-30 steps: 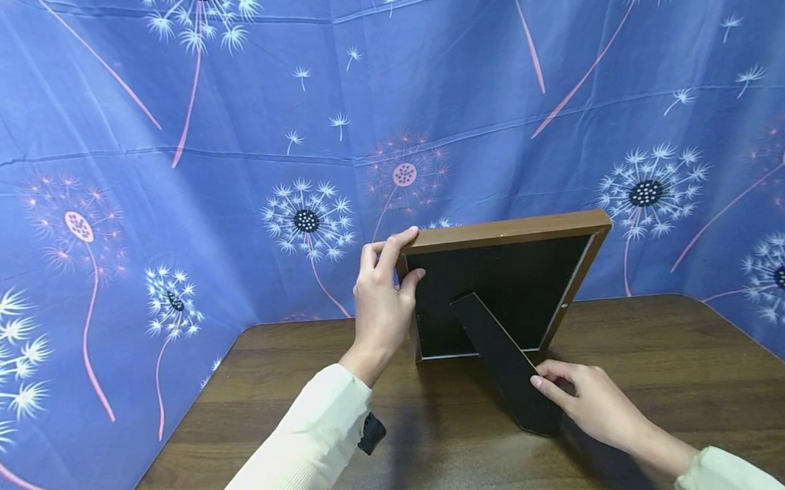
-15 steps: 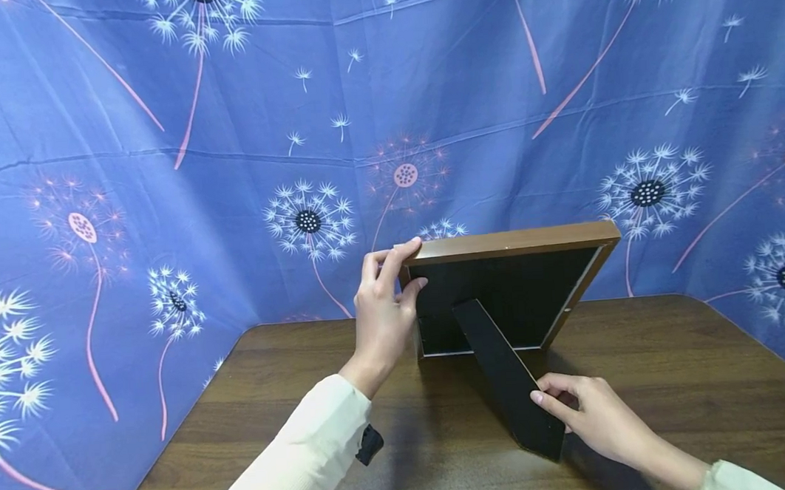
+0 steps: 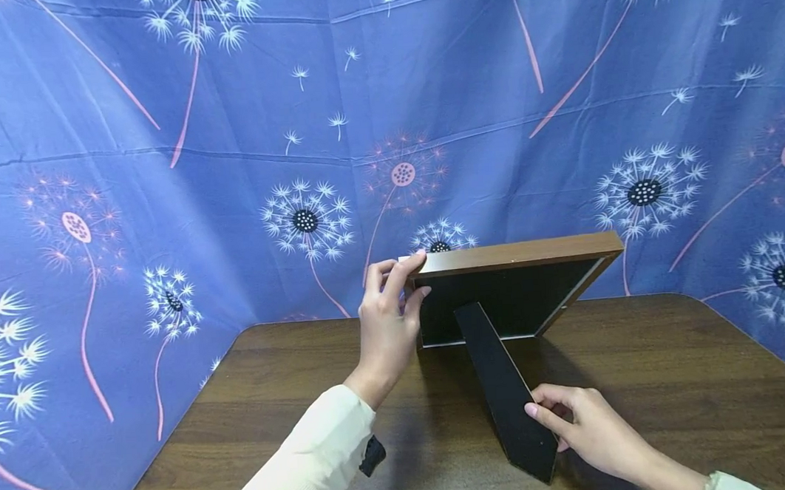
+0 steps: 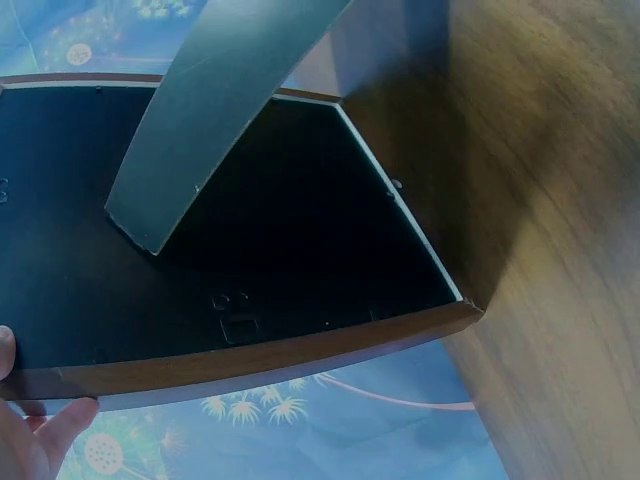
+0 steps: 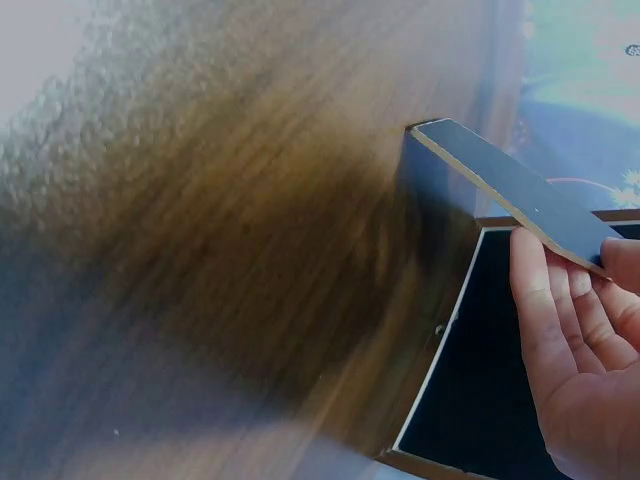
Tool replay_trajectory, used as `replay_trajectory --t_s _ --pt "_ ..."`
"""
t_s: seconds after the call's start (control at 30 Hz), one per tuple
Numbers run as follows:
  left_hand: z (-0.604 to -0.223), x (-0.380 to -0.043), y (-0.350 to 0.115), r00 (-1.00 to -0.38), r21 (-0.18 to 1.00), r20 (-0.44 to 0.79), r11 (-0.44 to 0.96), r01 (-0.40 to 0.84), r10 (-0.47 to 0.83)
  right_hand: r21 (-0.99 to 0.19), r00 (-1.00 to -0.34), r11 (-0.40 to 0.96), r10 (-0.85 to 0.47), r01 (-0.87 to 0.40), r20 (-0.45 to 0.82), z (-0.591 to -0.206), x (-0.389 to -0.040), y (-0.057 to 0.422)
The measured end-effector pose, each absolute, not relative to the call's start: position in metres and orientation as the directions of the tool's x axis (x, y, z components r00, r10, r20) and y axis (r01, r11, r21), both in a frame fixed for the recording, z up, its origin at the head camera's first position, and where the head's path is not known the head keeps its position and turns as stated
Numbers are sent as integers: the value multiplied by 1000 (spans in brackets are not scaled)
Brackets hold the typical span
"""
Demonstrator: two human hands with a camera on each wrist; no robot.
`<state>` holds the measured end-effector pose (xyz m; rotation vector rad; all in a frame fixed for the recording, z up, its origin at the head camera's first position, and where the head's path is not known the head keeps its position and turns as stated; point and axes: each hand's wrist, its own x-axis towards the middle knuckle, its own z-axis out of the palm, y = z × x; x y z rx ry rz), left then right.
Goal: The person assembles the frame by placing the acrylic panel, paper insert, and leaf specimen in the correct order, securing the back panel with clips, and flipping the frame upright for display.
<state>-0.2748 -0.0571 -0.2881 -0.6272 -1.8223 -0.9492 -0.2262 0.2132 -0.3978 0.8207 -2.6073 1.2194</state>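
A brown wooden picture frame point(image 3: 519, 254) stands tilted on the table, its black backing point(image 3: 542, 296) facing me. My left hand point(image 3: 387, 330) grips its upper left corner, thumb on the back and fingers over the top edge. From the backing slants a black easel stand point(image 3: 506, 387), swung out toward me. Its right edge is pinched between thumb and fingers of my right hand point(image 3: 585, 423), near the lower end. In the right wrist view the fingers point(image 5: 540, 290) lie under the stand point(image 5: 530, 190). The frame's front is hidden.
Beneath lies a dark wood-grain table point(image 3: 275, 414) with rounded far corners. A blue cloth with dandelion prints point(image 3: 231, 209) hangs behind and along the sides. A small black object point(image 3: 372, 455) shows beside the left sleeve.
The frame's top edge has come down and leans further back toward me, with my left hand following. The stand's free end and my right hand have moved nearer to me.
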Motion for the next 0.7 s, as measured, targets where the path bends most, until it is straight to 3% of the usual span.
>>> replay_trajectory --t_s 0.7 --pt "-299 -270 -58 -359 287 933 554 781 23 -776 -863 435 -431 -456 266 -401 -219 209"
